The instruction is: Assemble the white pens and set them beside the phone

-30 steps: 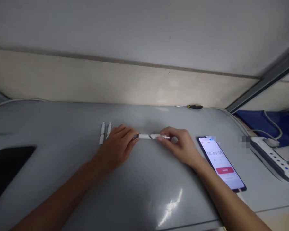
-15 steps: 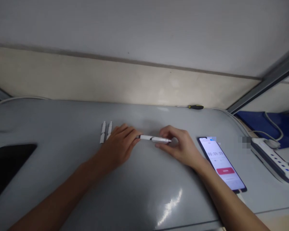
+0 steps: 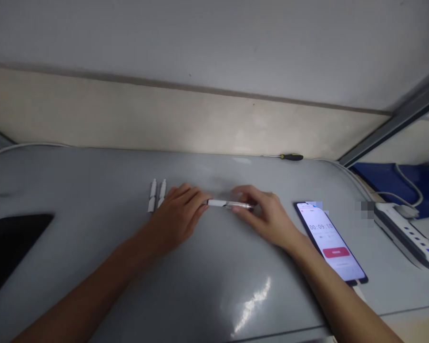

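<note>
Crosswise, pen (image 3: pixel 217 203) pinched in left hand (image 3: pixel 179 211), right hand (image 3: pixel 270 215) around clear end (grip unclear)

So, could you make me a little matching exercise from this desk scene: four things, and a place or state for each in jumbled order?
Things:
1. White pen
2. Screwdriver
3. Phone
4. Power strip

Places and states:
A. Screen lit
B. Stretching from the left hand to the right hand
C. Farthest right of the four
D. At the back of the grey desk

Pairs: 1-B, 2-D, 3-A, 4-C
</note>
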`<state>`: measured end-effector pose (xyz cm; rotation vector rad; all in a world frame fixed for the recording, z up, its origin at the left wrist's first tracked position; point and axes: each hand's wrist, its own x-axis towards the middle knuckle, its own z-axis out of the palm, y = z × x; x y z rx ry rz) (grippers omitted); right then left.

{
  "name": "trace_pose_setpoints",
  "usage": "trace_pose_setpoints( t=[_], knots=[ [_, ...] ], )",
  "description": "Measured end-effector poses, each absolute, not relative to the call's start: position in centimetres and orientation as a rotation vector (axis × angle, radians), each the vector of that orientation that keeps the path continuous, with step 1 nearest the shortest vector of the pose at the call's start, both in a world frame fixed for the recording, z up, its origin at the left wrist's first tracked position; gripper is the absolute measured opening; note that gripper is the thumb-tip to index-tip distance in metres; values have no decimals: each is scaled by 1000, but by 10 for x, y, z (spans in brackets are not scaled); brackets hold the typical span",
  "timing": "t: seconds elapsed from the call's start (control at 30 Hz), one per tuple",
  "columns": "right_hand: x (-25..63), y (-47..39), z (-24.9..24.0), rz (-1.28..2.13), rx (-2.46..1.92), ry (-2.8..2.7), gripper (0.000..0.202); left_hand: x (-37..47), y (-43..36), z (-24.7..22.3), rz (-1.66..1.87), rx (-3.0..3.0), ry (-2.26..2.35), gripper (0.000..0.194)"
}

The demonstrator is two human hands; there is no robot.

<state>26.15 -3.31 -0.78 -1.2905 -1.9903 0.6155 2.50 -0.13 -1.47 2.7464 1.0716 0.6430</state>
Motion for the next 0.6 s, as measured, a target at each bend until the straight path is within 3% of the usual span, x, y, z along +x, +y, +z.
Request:
trace_pose_setpoints(
  t=[0.13, 0.2, 0.43, 0.53, 0.6],
  knots=[
    [261, -33, -8, 623, -1306, -2011, 17, 25, 0, -16, 652, 2739, 1048, 25],
    [261, -33, -8, 613, -1378, -2028, 27, 25, 0, -17, 635, 2744, 1036, 25],
    [261, -34, -8, 610, -1339, -1998, 16, 24, 0, -16, 632, 2716, 1067, 28],
    [261, -33, -9, 572, -1388, -2023, 29, 24, 0, -15, 621, 2701, 1072, 30],
    [261, -32, -10, 566, -1384, -1998, 24, 25, 0, -14, 612, 2710, 1069, 30]
  ],
)
